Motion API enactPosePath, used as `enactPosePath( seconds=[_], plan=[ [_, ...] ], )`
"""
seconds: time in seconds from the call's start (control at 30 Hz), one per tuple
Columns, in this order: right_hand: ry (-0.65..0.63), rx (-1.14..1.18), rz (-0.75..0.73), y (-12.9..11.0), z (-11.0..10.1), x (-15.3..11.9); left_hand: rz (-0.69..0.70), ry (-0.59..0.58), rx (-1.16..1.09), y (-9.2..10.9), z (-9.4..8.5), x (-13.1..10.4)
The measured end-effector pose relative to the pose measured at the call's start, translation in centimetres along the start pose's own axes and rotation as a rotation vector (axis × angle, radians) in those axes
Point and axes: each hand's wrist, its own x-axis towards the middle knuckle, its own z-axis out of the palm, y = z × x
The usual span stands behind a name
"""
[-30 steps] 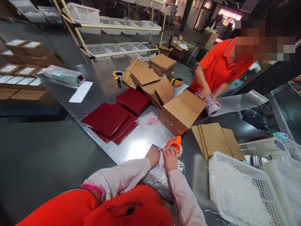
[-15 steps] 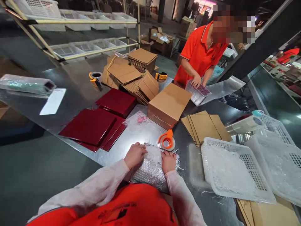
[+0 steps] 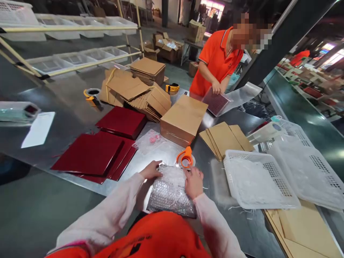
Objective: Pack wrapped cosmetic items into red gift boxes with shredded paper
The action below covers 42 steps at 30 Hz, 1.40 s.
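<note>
A bubble-wrapped package (image 3: 172,197) lies at the table edge close to my body, with white paper shreds (image 3: 172,176) over its far part. My left hand (image 3: 152,170) touches its far left corner, fingers stretched and holding nothing. On the right side, my right hand (image 3: 194,182) rests at the package's edge with its fingers apart. Just beyond that hand sits an orange tape dispenser (image 3: 186,157) with a roll of tape. A small clear plastic bag (image 3: 150,141) with something pink inside lies farther left.
Dark red boxes (image 3: 88,154) lie left, a brown carton (image 3: 184,120) ahead. Flat cardboard (image 3: 225,139) and a white basket (image 3: 260,179) of shreds are right. Across the table a person (image 3: 215,64) in orange handles bubble wrap (image 3: 217,102).
The camera view has shifted. My hands have loosened and their fingers have spread at the package's far edge. The person across has lifted and tilted the bubble-wrapped red item.
</note>
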Motion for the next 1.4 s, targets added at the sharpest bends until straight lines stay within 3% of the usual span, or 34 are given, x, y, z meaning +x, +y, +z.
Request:
enactPosePath(
  seconds=[0.1, 0.23, 0.33, 0.5, 0.63, 0.83, 0.97, 1.1, 1.4],
  plan=[
    [0.038, 0.273, 0.036, 3.9, -0.9, 1.3, 0.084, -0.048, 0.074, 1.6, -0.2, 0.7],
    [-0.057, 0.701, 0.239, 8.1, 0.4, 2.5, 0.312, -0.161, 0.193, 3.1, 1.2, -1.2],
    [-0.099, 0.77, 0.287, 8.7, 2.0, 1.1, 0.461, -0.242, 0.326, 3.5, 2.3, -2.8],
    [-0.202, 0.766, 0.251, 8.4, 2.8, -3.3, 0.485, -0.229, 0.561, 4.5, 2.9, -2.8],
    [-0.257, 0.533, 0.28, 7.1, 1.7, -5.8, 0.434, -0.261, 0.619, 5.3, 3.3, -1.6],
    [-0.306, -0.128, 0.366, 0.5, -0.3, -5.9, 0.342, -0.289, 0.599, 5.9, 4.2, -0.9],
    [-0.305, -0.171, 0.385, -2.8, -1.0, -3.6, 0.286, -0.279, 0.632, 6.4, 4.4, -1.2],
    [-0.233, -0.151, 0.395, -4.2, -0.8, -2.1, 0.284, -0.263, 0.657, 7.0, 4.5, -1.4],
    [-0.318, -0.149, 0.379, -2.9, 1.4, -0.6, 0.302, -0.368, 0.646, 7.4, 4.0, -0.5]
  ],
)
